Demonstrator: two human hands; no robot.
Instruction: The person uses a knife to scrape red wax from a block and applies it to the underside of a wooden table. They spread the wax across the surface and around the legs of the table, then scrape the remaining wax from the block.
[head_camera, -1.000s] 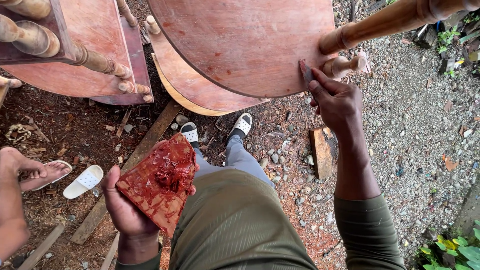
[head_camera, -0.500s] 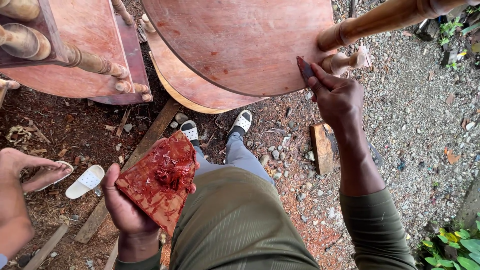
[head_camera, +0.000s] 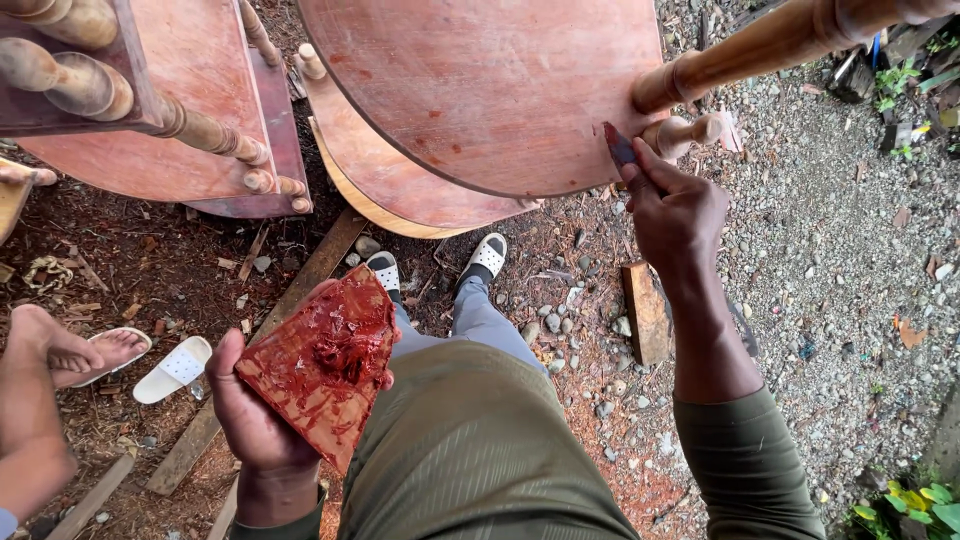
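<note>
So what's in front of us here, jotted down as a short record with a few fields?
Left hand: holds a flat board smeared with red paste
Right hand: presses a small blade to the edge of the round reddish tabletop
Nearby: turned wooden leg, more reddish furniture
Ground: gravel, wood scraps, white sandal
Other person: bare foot at the left

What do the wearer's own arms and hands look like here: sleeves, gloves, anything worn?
Both hands are bare: no gloves, and no rings or watch that I can make out. The left hand shows only a sliver of olive-green cuff at the bottom edge. The right hand has a bare forearm, with an olive-green sleeve pushed up toward the elbow, plain fabric matching the shirt.
</note>
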